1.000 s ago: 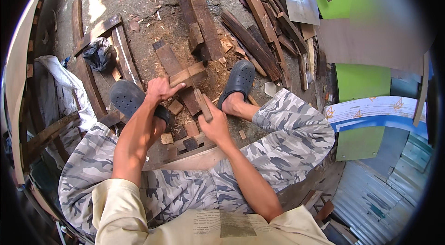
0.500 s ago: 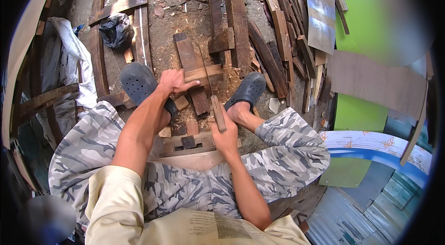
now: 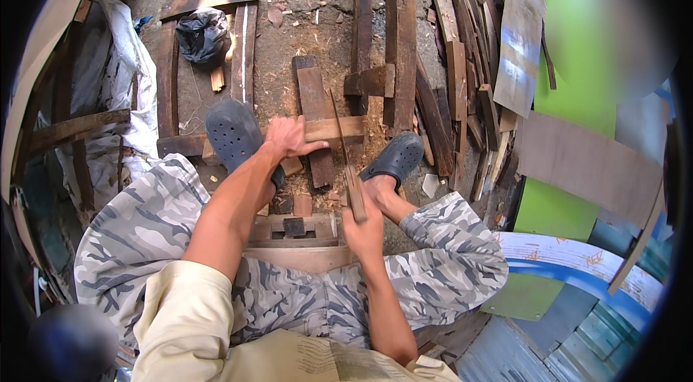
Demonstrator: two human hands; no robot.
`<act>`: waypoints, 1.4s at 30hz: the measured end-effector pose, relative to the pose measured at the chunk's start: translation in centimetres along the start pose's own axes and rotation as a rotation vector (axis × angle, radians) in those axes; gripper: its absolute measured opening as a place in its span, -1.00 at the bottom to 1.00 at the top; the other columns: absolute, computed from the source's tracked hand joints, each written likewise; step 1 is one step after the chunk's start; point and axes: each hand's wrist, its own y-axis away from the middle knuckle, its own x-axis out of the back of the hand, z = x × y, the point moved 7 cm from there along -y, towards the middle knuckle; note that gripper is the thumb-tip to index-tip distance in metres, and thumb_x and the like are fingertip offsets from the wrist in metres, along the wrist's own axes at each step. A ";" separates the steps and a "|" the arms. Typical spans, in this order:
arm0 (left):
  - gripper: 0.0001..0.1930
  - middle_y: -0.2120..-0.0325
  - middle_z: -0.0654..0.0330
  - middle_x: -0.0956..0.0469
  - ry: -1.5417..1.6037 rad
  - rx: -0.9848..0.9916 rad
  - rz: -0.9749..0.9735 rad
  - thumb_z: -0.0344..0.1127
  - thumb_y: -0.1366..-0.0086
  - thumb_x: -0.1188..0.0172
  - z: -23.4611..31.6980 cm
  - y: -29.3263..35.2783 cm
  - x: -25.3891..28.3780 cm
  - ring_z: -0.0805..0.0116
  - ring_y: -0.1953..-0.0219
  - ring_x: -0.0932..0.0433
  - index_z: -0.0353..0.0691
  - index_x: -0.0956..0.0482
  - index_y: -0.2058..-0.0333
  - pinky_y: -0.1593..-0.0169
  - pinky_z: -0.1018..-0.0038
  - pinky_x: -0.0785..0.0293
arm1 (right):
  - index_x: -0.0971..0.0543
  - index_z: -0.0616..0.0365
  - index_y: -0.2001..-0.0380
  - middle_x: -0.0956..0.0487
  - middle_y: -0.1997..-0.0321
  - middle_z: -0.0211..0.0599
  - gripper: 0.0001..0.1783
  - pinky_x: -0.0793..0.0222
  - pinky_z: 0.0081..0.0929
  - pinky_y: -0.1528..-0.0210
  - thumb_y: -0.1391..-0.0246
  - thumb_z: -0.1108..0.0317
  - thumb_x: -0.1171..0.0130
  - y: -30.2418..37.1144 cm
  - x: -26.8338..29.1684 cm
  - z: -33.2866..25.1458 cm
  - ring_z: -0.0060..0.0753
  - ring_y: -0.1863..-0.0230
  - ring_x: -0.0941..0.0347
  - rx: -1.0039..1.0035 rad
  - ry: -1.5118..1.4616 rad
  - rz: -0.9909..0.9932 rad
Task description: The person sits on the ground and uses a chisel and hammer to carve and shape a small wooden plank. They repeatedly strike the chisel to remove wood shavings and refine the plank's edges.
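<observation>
The left hand (image 3: 287,138) presses a wood strip (image 3: 333,128) flat; the right hand (image 3: 364,217) grips a saw (image 3: 346,165). A slipping blade could cut the nearby fingers.

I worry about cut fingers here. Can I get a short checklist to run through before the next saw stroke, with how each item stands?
1. Left hand pressing the wood strip down: ok.
2. Left fingers clear of the saw blade: cannot tell, they lie close beside it.
3. Right hand closed on the saw handle: ok.
4. Strip supported underneath by the plank: ok.
5. Feet clear of the blade's path: ok; the right shoe sits to one side, the left shoe to the other.
6. Cut line marked on the strip: cannot tell.
</observation>
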 end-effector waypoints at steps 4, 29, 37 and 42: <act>0.15 0.34 -0.19 -0.68 0.012 -0.019 0.122 0.78 -0.05 0.08 -0.1 0.3 -1.0 -0.08 0.25 -0.72 -0.47 -0.59 0.15 0.16 0.12 -0.60 | -0.37 0.26 -0.37 -0.61 -0.17 0.12 -0.28 -0.40 -0.35 -0.24 -0.06 0.56 -0.08 9.2 4.6 -4.4 -0.08 -0.22 -0.57 -0.195 -0.031 -0.025; -0.06 0.38 -0.20 -0.63 -0.089 -0.161 0.277 0.60 -0.14 -0.09 1.1 0.5 -1.2 -0.15 0.30 -0.68 -0.44 -0.51 0.30 0.20 0.08 -0.59 | -0.31 0.20 -0.40 -0.65 0.04 0.23 -0.22 -0.51 -0.25 -0.04 -0.03 0.48 -0.14 4.4 1.7 -0.4 0.10 0.04 -0.65 -0.175 -0.032 -0.020; 0.04 0.45 -0.20 -0.66 -0.108 -0.098 0.095 0.68 -0.15 0.05 0.1 -0.7 -0.3 -0.14 0.33 -0.70 -0.48 -0.56 0.20 0.21 0.10 -0.61 | -0.38 0.26 -0.34 -0.65 0.07 0.24 -0.27 -0.53 -0.30 0.04 -0.02 0.50 -0.13 6.2 2.9 0.8 -0.06 0.15 -0.70 -0.086 -0.050 0.032; 0.07 0.46 -0.22 -0.66 -0.123 -0.097 0.024 0.69 -0.15 0.09 0.2 -1.3 0.6 -0.12 0.31 -0.71 -0.49 -0.58 0.16 0.17 0.10 -0.61 | -0.36 0.24 -0.36 -0.64 0.09 0.28 -0.25 -0.52 -0.23 0.02 -0.02 0.49 -0.15 -1.5 -0.8 1.1 0.13 0.09 -0.67 -0.122 -0.065 0.070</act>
